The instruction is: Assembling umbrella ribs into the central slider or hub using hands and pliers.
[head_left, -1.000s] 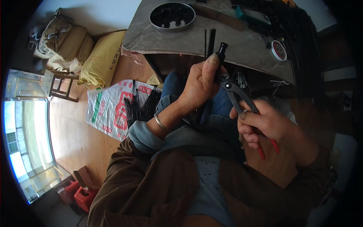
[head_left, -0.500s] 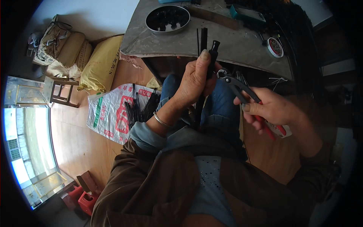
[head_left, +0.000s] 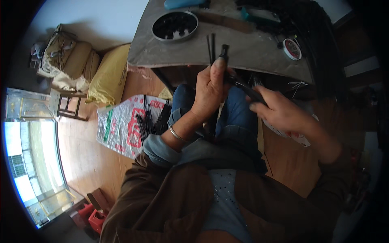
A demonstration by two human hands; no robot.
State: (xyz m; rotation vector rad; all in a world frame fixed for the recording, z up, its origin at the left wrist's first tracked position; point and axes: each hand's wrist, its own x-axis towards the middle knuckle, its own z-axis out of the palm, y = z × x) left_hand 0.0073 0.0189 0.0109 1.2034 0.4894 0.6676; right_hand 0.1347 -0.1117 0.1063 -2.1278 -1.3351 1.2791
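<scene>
My left hand (head_left: 207, 91) is upright in front of me, its fingers wrapped round a bundle of thin black rods (head_left: 212, 46). A thicker black piece with a knobbed end (head_left: 224, 51) sticks up past the thumb. From the right, my right hand (head_left: 281, 111) grips a pair of pliers (head_left: 252, 94), slightly smeared by motion. Their jaws are at the black piece beside my left fingers; whether they bite on it is hidden. The lower end of the bundle comes down between my knees.
Beyond my hands stands a grey-topped table (head_left: 239, 44) with a round metal bowl (head_left: 175, 39) of small black parts, a round tin (head_left: 292, 49) and a teal box (head_left: 259, 16). Black rods (head_left: 162, 115) lie on a printed plastic sack (head_left: 115, 131) at left, near a yellow sack (head_left: 111, 77).
The pliers have moved left, their jaws going from beside my left hand to the black piece. My right hand has closed further round the handles. The view has shifted slightly.
</scene>
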